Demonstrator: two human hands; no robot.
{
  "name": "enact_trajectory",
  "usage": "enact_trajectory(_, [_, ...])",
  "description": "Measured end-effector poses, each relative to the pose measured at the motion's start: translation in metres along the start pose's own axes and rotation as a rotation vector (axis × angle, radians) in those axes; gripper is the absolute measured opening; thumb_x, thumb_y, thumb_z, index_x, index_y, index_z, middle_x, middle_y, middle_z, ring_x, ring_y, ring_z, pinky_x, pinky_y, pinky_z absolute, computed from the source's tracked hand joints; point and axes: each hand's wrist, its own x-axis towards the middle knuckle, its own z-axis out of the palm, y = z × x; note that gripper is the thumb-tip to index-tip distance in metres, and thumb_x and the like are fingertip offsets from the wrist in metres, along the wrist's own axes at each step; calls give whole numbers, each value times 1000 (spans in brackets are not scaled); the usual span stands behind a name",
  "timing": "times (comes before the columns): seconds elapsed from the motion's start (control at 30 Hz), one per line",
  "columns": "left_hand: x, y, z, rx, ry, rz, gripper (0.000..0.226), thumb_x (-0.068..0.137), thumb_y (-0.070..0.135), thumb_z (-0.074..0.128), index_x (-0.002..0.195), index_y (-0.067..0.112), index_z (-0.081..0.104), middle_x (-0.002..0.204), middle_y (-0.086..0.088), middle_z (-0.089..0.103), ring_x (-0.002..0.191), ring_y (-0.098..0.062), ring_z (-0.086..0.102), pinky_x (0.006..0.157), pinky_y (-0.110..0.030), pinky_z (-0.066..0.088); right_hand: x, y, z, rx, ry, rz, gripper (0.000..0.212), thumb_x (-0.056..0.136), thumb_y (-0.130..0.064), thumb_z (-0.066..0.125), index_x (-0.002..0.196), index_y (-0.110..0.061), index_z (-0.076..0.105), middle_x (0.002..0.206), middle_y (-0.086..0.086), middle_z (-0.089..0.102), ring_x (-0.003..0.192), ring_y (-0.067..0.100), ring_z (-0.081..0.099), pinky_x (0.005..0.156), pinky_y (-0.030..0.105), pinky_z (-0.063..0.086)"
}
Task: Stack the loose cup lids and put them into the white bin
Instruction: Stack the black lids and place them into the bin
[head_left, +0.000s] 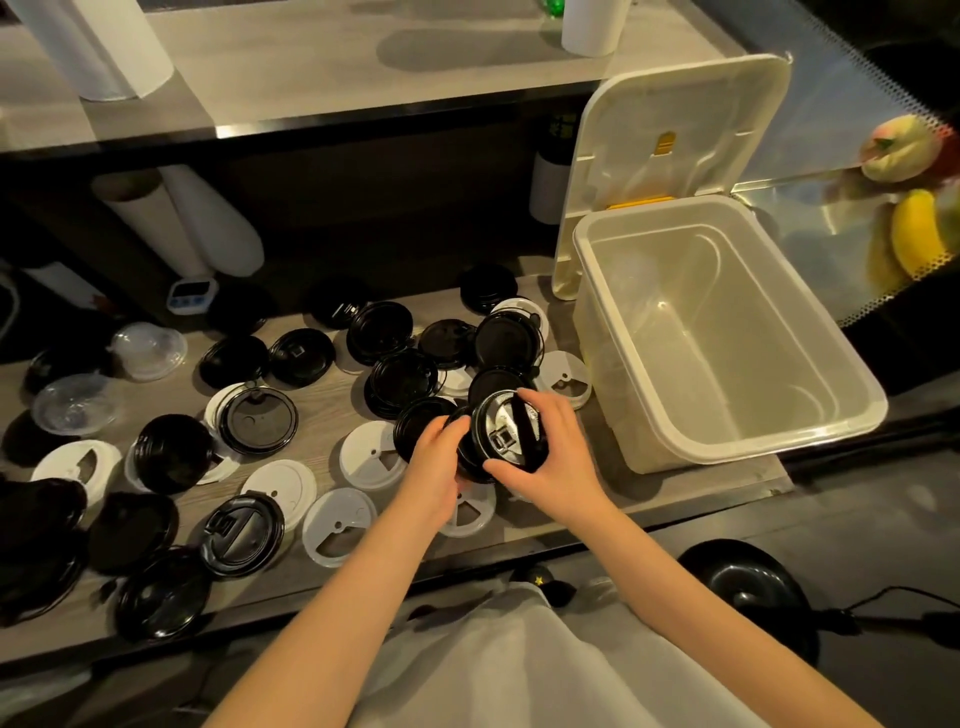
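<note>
Held lids: a small stack of round black plastic cup lids (498, 441) is held tilted above the near right part of the tabletop, near the bin's left side.
Left hand: the left hand (435, 460) has its grip clamped on the stack's left edge.
Right hand: the right hand (558, 441) has its grip clamped on the stack's right side, thumb on the near rim.
Bin: the white rectangular plastic bin (737, 312) stands at the right end of the wood-grain tabletop (327, 402), with its hinged white lid (670, 135) raised at the far side.
Loose lids: black lids (243, 527), white lids (339, 527) and clear lids (148, 349) lie scattered left of the hands, some overlapping.
</note>
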Motion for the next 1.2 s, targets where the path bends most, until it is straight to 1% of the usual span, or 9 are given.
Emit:
enact_trajectory(0.1, [-3, 2, -2, -185, -22, -98, 38, 101, 36, 33, 102, 12, 62, 95, -9, 67, 86, -20, 63, 69, -32, 49, 3, -1, 6, -49, -89, -45, 82, 64, -53, 68, 136, -24, 41, 131, -10, 42, 124, 1, 38, 101, 14, 32])
enact_trajectory(0.23, [-4, -1, -15, -199, -40, -123, 43, 99, 43, 34, 111, 13, 62, 103, -9, 69, 94, -20, 64, 73, -33, 51, 6, -3, 14, -87, -169, -129, 82, 66, -43, 77, 137, -21, 42, 138, -6, 42, 130, 7, 36, 107, 23, 32])
enact_trajectory(0.37, [-7, -6, -30, -124, -65, -41, 22, 96, 15, 45, 112, 13, 59, 104, -9, 65, 95, -20, 63, 73, -32, 51, 8, 0, 21, -133, -281, -165, 89, 64, -48, 76, 141, -22, 39, 146, 0, 37, 137, 13, 31, 112, 29, 29])
enact_trajectory(0.53, [-11, -9, -51, -77, -22, -28, 25, 92, -1, 45, 110, 10, 58, 102, -14, 64, 92, -24, 63, 72, -35, 51, 8, 2, 30, -110, -427, -148, 88, 67, -44, 80, 142, -31, 34, 150, -3, 33, 141, 10, 27, 113, 29, 28])
enact_trajectory(0.67, [-7, -5, -77, -139, 131, 11, 29, 91, -4, 45, 117, 6, 54, 109, -17, 61, 92, -23, 61, 69, -34, 50, 11, 0, 36, -205, -408, -144, 71, 78, -34, 75, 140, -23, 41, 138, -6, 47, 126, 6, 43, 101, 18, 35])
enact_trajectory(0.77, [-7, 5, -102, -215, 239, 76, 26, 90, -7, 47, 106, 12, 54, 100, -10, 62, 89, -21, 60, 77, -37, 50, 16, -2, 40, -250, -293, -87, 44, 86, -24, 66, 128, -18, 55, 120, -1, 60, 113, 13, 55, 93, 26, 45])
enact_trajectory(0.87, [-9, 11, -117, -237, 280, 126, 23, 89, -8, 48, 96, 13, 55, 94, -8, 63, 85, -19, 61, 73, -34, 50, 18, -1, 38, -220, -211, -7, 27, 87, -12, 63, 114, -13, 63, 97, -1, 65, 92, 15, 62, 82, 30, 51])
enact_trajectory(0.97, [-8, 12, -129, -282, 336, 157, 24, 88, -10, 49, 94, 12, 57, 90, -8, 64, 83, -20, 62, 69, -35, 51, 18, -6, 44, -247, -238, 11, 23, 89, -12, 60, 111, -12, 64, 89, -4, 63, 82, 11, 60, 74, 24, 49])
enact_trajectory(1.2, [-21, 18, -175, -308, 420, 247, 29, 88, -6, 52, 112, 11, 53, 96, -6, 64, 84, -16, 64, 61, -29, 56, 21, -40, 101, -297, -394, -131, 21, 87, -12, 60, 107, -13, 66, 93, 1, 67, 84, 16, 62, 77, 36, 52])
